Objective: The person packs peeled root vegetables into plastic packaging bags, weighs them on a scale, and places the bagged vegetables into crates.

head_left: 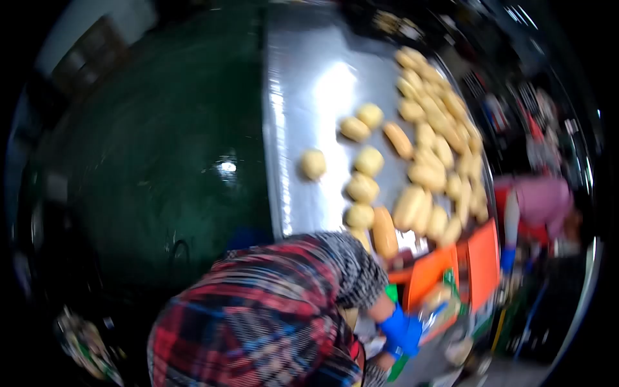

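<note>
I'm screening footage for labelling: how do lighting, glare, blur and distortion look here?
In the head view, white glare on the metal table; a smaller bright reflection on the dim green floor; blur softening the yellowish vegetables and plaid shirt; bent edges and black corners, suggesting a wide lens.
</note>
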Available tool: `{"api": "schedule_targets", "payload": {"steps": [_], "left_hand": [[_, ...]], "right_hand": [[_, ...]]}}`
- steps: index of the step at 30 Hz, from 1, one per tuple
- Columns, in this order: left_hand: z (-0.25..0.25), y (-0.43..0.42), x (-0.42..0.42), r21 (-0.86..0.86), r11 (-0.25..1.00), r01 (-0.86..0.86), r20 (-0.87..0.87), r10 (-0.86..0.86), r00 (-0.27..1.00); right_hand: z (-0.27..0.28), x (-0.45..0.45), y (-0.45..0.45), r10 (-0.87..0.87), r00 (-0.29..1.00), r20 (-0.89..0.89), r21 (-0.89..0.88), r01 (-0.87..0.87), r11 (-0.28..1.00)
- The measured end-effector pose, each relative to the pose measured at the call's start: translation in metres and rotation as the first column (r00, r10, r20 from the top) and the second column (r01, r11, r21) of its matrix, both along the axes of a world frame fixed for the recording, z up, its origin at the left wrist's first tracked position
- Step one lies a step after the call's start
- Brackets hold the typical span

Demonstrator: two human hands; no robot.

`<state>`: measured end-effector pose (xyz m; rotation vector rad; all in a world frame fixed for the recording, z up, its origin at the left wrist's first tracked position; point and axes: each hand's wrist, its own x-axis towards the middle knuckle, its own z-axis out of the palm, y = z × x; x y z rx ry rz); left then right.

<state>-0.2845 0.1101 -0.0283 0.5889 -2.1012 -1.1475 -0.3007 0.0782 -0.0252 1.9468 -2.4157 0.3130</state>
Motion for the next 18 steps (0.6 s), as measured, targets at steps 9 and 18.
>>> {"api": "schedule_targets", "payload": {"steps": [9, 18], "left_hand": [[0.071, -0.037, 0.225, 0.014, 0.959, 0.283, -0.014, -0.283, 0.959], [0.037, -0.054, 0.288, 0.338, 0.768, 0.544, 0.190, -0.622, 0.760]], "right_hand": [[0.045, 0.071, 0.086, -0.304, 0.949, 0.084, 0.026, 0.303, 0.953], [0.078, 0.196, 0.212, -0.410, 0.810, 0.419, -0.187, 0.518, 0.834]]}}
